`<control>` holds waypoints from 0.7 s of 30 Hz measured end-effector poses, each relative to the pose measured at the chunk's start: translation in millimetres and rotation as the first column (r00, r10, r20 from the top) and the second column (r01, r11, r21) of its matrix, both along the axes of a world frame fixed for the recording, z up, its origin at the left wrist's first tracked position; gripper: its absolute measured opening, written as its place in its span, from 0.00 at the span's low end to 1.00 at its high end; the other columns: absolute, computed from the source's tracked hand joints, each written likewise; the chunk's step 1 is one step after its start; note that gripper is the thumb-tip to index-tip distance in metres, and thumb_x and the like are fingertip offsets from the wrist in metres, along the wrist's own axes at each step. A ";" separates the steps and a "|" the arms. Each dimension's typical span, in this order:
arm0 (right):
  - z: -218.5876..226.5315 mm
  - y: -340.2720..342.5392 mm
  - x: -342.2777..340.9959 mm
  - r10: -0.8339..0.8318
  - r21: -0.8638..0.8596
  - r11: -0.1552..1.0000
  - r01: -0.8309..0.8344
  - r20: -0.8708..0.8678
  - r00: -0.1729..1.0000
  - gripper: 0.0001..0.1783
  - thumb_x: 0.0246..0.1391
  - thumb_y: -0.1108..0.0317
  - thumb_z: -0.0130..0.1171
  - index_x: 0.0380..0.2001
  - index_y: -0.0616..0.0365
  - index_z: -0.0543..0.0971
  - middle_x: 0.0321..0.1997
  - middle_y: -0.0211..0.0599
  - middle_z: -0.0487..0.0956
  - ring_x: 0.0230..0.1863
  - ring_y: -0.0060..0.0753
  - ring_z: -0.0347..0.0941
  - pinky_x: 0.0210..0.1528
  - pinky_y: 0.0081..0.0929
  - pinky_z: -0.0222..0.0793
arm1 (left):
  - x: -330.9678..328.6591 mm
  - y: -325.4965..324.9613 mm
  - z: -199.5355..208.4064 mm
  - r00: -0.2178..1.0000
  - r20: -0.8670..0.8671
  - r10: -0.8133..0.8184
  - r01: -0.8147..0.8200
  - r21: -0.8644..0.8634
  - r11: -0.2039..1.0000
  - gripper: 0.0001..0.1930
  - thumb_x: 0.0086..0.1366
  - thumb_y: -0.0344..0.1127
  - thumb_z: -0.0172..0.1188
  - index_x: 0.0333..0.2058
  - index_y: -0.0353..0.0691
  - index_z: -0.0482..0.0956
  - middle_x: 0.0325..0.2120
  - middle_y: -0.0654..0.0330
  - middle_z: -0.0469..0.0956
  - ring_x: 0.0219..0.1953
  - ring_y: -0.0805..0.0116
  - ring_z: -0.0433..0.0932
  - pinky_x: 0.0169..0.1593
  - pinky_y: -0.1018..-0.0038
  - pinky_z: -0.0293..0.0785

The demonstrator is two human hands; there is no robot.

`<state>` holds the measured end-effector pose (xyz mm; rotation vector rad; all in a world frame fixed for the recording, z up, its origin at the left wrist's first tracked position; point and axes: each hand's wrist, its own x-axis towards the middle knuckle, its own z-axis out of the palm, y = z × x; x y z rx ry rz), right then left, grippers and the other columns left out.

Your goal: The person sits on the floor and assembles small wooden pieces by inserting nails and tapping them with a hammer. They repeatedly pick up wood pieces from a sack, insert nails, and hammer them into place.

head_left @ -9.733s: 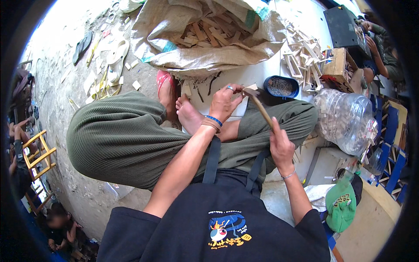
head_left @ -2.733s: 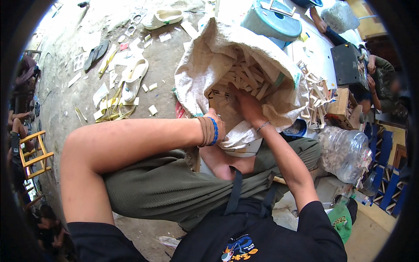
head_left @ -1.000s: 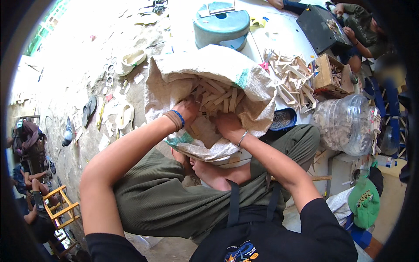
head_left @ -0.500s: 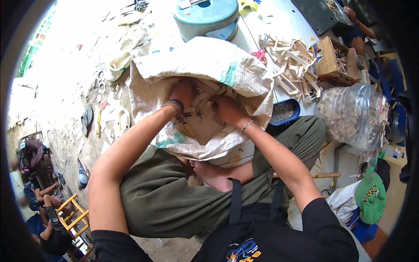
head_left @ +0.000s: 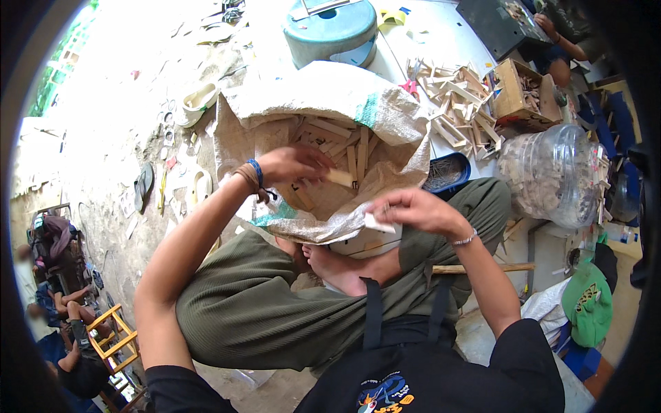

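Observation:
A white woven sack (head_left: pixel 296 93) with green stripes gapes in front of me, and several pale wooden pieces (head_left: pixel 330 131) lie inside it. Over its opening, my left hand (head_left: pixel 295 165) has its fingers closed on a flat wooden piece (head_left: pixel 340 177). At the sack's near right rim is my right hand (head_left: pixel 416 210), pinching a small pale piece (head_left: pixel 379 224), which looks like wood. My left fingertips are partly blurred.
Beyond the sack stands a teal stool (head_left: pixel 329 34). To the right are a pile of wooden frames (head_left: pixel 461 103), pink scissors (head_left: pixel 411 87), a blue tray of nails (head_left: pixel 447 172), a wooden box (head_left: pixel 509 93) and a clear plastic container (head_left: pixel 547 175). Sandals (head_left: pixel 143 186) lie left; other people sit nearby.
Both hands have come up out of the sack. The left now holds a wooden piece over the opening; the right has moved to the near right rim with a small pale piece.

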<state>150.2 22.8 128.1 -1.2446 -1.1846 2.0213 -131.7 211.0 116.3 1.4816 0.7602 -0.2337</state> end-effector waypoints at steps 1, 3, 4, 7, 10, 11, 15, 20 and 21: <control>-2.4 -12.6 3.7 0.098 0.023 0.995 -0.099 0.047 0.994 0.16 0.64 0.64 0.66 0.51 0.59 0.86 0.49 0.33 0.88 0.47 0.19 0.79 0.54 0.25 0.74 | 5.0 -10.2 6.0 0.994 0.005 -0.105 0.105 -0.064 0.992 0.17 0.72 0.41 0.67 0.55 0.41 0.83 0.39 0.63 0.86 0.38 0.77 0.82 0.41 0.77 0.81; -14.2 -34.5 7.7 0.231 0.103 0.958 -0.266 0.268 0.935 0.16 0.61 0.63 0.67 0.50 0.56 0.87 0.47 0.40 0.88 0.45 0.27 0.83 0.52 0.28 0.76 | 18.3 -34.0 15.7 0.961 -0.004 -0.276 0.272 -0.157 0.949 0.16 0.72 0.42 0.67 0.52 0.40 0.83 0.38 0.65 0.87 0.37 0.78 0.82 0.39 0.77 0.81; -22.5 -45.5 6.3 0.251 0.151 0.929 -0.337 0.412 0.876 0.16 0.60 0.62 0.67 0.50 0.54 0.87 0.46 0.45 0.88 0.44 0.32 0.85 0.51 0.29 0.77 | 24.2 -48.1 19.1 0.938 -0.008 -0.346 0.337 -0.205 0.919 0.16 0.72 0.42 0.67 0.51 0.39 0.83 0.37 0.65 0.87 0.37 0.79 0.82 0.38 0.77 0.80; -53.8 -63.7 -4.8 0.022 0.351 0.868 -0.352 0.680 0.733 0.14 0.58 0.63 0.65 0.46 0.53 0.87 0.39 0.49 0.86 0.42 0.53 0.83 0.46 0.43 0.78 | 35.7 -84.2 23.1 0.940 0.041 -0.338 0.341 -0.095 0.935 0.16 0.74 0.42 0.64 0.53 0.38 0.81 0.36 0.61 0.87 0.33 0.73 0.85 0.35 0.73 0.82; -79.9 -68.2 -7.4 -0.099 0.401 0.841 -0.364 0.775 0.624 0.13 0.58 0.64 0.63 0.45 0.52 0.87 0.37 0.48 0.85 0.42 0.57 0.82 0.45 0.48 0.77 | 38.9 -90.1 20.1 0.946 0.043 -0.321 0.319 0.036 0.947 0.18 0.74 0.43 0.62 0.54 0.37 0.80 0.40 0.58 0.88 0.34 0.72 0.88 0.34 0.72 0.84; -87.3 -68.5 -7.4 -0.119 0.405 0.846 -0.346 0.778 0.617 0.13 0.57 0.64 0.63 0.45 0.52 0.86 0.37 0.48 0.85 0.42 0.58 0.81 0.44 0.49 0.77 | 38.7 -86.4 17.8 0.947 0.009 -0.322 0.323 -0.009 0.947 0.18 0.74 0.43 0.63 0.55 0.37 0.80 0.40 0.58 0.88 0.35 0.72 0.88 0.34 0.72 0.84; -109.3 -71.7 -6.8 -0.138 0.446 0.829 -0.338 0.748 0.649 0.19 0.57 0.66 0.65 0.52 0.49 0.84 0.44 0.52 0.83 0.43 0.59 0.81 0.44 0.51 0.77 | 33.7 -58.1 2.2 0.977 -0.038 -0.211 0.210 -0.043 0.977 0.20 0.74 0.45 0.63 0.56 0.38 0.80 0.41 0.60 0.88 0.34 0.73 0.87 0.34 0.75 0.83; -121.8 -77.9 -20.9 -0.136 0.361 0.840 -0.404 0.862 0.488 0.30 0.54 0.67 0.65 0.62 0.51 0.77 0.46 0.53 0.82 0.42 0.59 0.81 0.43 0.52 0.77 | 11.9 -1.1 -28.2 0.997 -0.068 -0.041 0.077 0.712 0.698 0.17 0.70 0.40 0.62 0.55 0.45 0.82 0.42 0.52 0.87 0.42 0.56 0.86 0.46 0.62 0.82; -122.3 -79.3 -24.8 -0.179 0.395 0.831 -0.392 0.857 0.482 0.30 0.52 0.68 0.64 0.61 0.53 0.77 0.40 0.52 0.83 0.41 0.57 0.82 0.44 0.51 0.76 | 9.3 7.0 -36.2 0.994 -0.063 -0.084 0.101 0.799 0.593 0.16 0.69 0.38 0.61 0.55 0.46 0.83 0.43 0.50 0.86 0.44 0.51 0.85 0.49 0.60 0.81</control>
